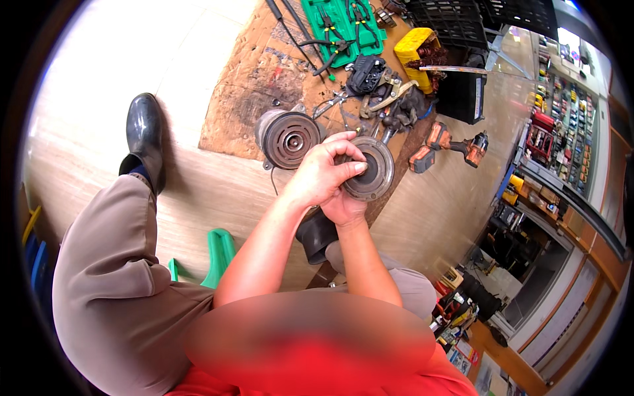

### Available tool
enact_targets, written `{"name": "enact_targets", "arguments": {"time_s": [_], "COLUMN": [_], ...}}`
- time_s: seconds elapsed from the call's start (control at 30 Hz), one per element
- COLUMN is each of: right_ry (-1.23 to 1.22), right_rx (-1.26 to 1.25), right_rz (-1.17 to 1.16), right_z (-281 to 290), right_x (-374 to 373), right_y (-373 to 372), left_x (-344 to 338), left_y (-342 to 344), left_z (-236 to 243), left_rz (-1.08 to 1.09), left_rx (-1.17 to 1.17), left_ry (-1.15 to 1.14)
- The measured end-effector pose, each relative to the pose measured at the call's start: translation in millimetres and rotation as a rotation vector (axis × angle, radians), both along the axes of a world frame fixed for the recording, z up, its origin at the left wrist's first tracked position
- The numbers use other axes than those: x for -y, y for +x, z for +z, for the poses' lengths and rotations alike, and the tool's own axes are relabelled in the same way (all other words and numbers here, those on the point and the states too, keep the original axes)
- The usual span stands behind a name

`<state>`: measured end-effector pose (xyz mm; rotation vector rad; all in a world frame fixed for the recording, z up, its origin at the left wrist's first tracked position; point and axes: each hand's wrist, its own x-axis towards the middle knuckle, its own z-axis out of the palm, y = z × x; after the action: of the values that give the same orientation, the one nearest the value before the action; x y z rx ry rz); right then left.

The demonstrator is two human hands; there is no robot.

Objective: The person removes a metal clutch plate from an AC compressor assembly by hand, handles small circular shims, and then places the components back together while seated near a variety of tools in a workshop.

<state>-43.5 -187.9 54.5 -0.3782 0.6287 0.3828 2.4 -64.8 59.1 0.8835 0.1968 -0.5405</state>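
Observation:
A dark metal disc with a ringed face and a flanged rim (379, 175) is held just right of centre. My left hand (320, 171) grips it from the left, fingers curled, with the thumb pressed on its face. Beneath it my right hand (345, 206) supports the lower edge, fingers partly hidden behind the disc. Left of my hands a round, grooved metal pulley housing (282, 142) sits on a stained cardboard sheet (231, 92). Small metal tools (335, 101), a metal puller (383, 99) and dark parts (363, 74) lie beyond the disc.
A green case of pliers (368, 38), a yellow container (409, 46), a black battery-like box (460, 99) and an orange-black power tool (472, 148) lie beyond. My booted foot (142, 132) is at left, a green plastic object (221, 251) below. Shelving (561, 119) lines the right.

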Motion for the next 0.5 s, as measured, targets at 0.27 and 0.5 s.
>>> {"name": "enact_targets", "arguments": {"time_s": [0.27, 0.5], "right_ry": [0.113, 0.034], "right_rx": [0.052, 0.050], "right_rz": [0.024, 0.074], "right_z": [-4, 1], "right_x": [5, -3], "right_y": [-3, 1], "left_x": [0, -13], "left_y": [-3, 2], "left_z": [-8, -2], "left_rz": [-0.022, -0.021], "left_rx": [-0.060, -0.094], "left_ry": [-0.068, -0.099]}}
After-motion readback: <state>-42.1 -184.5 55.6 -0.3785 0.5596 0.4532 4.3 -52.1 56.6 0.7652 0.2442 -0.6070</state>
